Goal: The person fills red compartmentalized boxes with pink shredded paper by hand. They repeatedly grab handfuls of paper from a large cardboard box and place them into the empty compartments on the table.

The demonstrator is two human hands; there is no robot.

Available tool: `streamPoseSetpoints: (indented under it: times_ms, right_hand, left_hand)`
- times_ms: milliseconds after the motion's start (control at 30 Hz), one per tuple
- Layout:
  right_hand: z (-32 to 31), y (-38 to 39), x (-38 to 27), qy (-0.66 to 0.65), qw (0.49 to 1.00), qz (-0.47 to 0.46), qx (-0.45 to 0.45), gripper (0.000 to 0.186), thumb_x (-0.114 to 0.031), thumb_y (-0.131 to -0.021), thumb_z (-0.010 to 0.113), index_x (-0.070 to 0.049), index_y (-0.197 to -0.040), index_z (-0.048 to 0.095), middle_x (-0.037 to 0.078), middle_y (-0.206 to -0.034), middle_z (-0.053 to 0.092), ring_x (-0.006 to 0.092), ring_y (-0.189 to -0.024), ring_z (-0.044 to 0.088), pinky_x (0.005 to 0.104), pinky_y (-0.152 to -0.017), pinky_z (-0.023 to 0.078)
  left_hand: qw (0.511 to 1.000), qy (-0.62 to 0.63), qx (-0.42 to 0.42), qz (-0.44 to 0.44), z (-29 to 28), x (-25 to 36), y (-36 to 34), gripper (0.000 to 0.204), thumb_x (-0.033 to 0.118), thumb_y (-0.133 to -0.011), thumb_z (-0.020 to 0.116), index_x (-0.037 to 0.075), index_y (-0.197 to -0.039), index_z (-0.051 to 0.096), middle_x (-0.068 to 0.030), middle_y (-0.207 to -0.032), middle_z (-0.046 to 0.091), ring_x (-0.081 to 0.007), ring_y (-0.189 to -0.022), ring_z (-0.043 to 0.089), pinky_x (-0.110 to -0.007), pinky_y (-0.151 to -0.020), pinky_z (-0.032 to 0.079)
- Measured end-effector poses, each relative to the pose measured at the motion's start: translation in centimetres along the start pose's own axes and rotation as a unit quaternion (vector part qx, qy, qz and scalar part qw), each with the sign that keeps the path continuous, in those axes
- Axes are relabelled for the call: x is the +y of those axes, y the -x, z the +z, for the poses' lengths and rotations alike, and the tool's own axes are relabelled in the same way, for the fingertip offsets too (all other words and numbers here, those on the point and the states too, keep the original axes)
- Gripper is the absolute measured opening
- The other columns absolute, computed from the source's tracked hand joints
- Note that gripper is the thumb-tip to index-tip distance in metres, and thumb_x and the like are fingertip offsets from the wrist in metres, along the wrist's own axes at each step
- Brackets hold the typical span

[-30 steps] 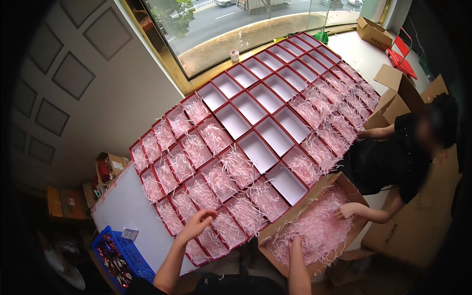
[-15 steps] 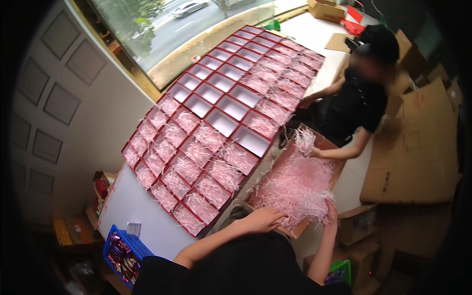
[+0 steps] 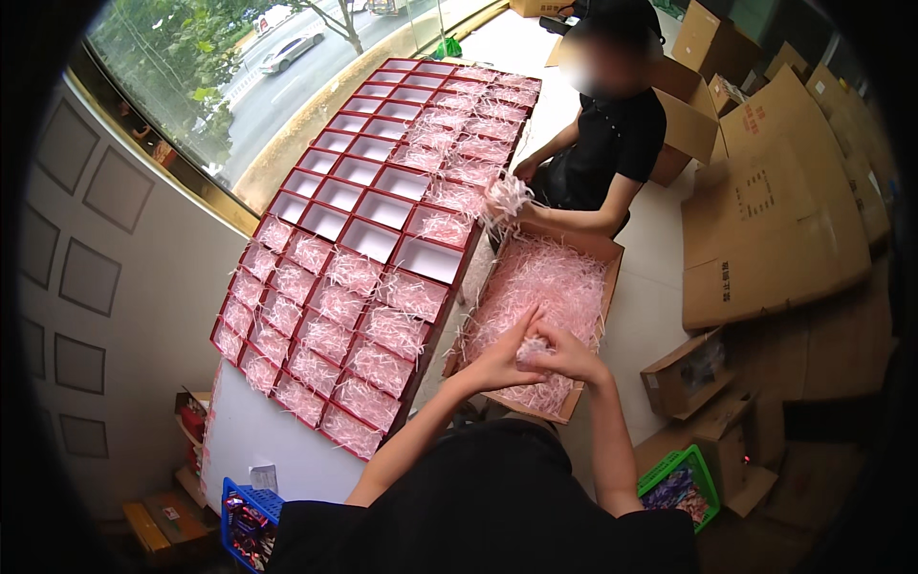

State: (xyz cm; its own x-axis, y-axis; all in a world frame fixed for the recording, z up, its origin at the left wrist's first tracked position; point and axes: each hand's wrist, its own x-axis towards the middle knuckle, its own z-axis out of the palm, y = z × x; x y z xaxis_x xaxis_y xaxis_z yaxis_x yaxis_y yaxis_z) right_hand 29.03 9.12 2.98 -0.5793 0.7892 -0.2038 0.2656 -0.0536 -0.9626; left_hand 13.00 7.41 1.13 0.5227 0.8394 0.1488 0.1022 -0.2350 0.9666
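My left hand (image 3: 507,354) is over a cardboard box (image 3: 602,297) of pink shredded paper, its fingers spread beside a clump of the paper (image 3: 534,356). My right hand (image 3: 564,356) grips that clump, close against the left. To the left stands a slanting grid of red boxes (image 3: 349,306); many hold pink shred, others show bare white insides. A co-worker (image 3: 598,153) in black reaches over the far end of the cardboard box, holding another clump of shred (image 3: 507,201) near the grid's right edge.
A blue basket (image 3: 247,521) of small wrapped items is at lower left below a white board (image 3: 239,430), and a green basket (image 3: 679,488) at lower right. Large cardboard sheets (image 3: 765,220) and boxes (image 3: 684,373) crowd the right. A window and grey wall lie beyond the grid.
The view has swung right. My hands have come together over the box, the right lifting shred. The co-worker's hand has moved with a clump from inside the box toward the grid.
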Motion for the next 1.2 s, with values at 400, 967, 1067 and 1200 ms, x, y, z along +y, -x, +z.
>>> streamPoseSetpoints:
  times_ms: [400, 967, 1067, 1200]
  right_hand:
    - [1.8, -2.0, -1.0, -0.506, 0.846, -0.056, 0.157, 0.013, -0.002, -0.074, 0.053, -0.008, -0.08, 0.044, -0.001, -0.069, 0.05, 0.008, -0.063, 0.05, 0.0211, -0.057, 0.043]
    - [-3.7, 2.4, 3.5, -0.522, 0.73, -0.038, 0.441, 0.012, -0.008, -0.07, 0.052, -0.012, -0.078, 0.045, -0.003, -0.067, 0.043, 0.009, -0.059, 0.046, 0.0229, -0.053, 0.043]
    - [-1.6, 0.9, 3.4, -0.496, 0.737, -0.036, 0.457, 0.013, -0.006, -0.069, 0.052, -0.012, -0.078, 0.045, -0.002, -0.066, 0.044, 0.0087, -0.056, 0.047, 0.0212, -0.048, 0.042]
    - [0.0, -0.4, 2.5, -0.477, 0.837, 0.007, 0.269, 0.015, -0.005, -0.07, 0.053, -0.011, -0.081, 0.045, -0.002, -0.062, 0.046, 0.0057, -0.05, 0.047, 0.0163, -0.039, 0.037]
  left_hand:
    - [0.963, 0.201, -0.043, -0.173, -3.7, -0.4, 1.9, 0.031, 0.016, -0.073, 0.058, 0.0, -0.097, 0.049, -0.0026, -0.085, 0.053, -0.0086, -0.078, 0.046, -0.023, -0.07, 0.039]
    - [0.939, -0.197, -0.061, -0.275, -4.5, -3.1, 2.0, 0.042, 0.044, -0.075, 0.048, 0.004, -0.088, 0.055, -0.02, -0.082, 0.056, -0.0354, -0.078, 0.053, -0.04, -0.066, 0.041]
    - [0.899, -0.282, -0.025, -0.333, -5.0, -2.4, 1.5, 0.045, 0.045, -0.076, 0.045, 0.001, -0.085, 0.053, -0.021, -0.08, 0.056, -0.0374, -0.076, 0.053, -0.041, -0.066, 0.042]
    - [0.948, -0.161, 0.037, -0.273, -5.2, -5.0, 2.0, 0.053, 0.044, -0.077, 0.045, -0.003, -0.1, 0.041, -0.0234, -0.09, 0.052, -0.0326, -0.087, 0.052, -0.037, -0.074, 0.04]
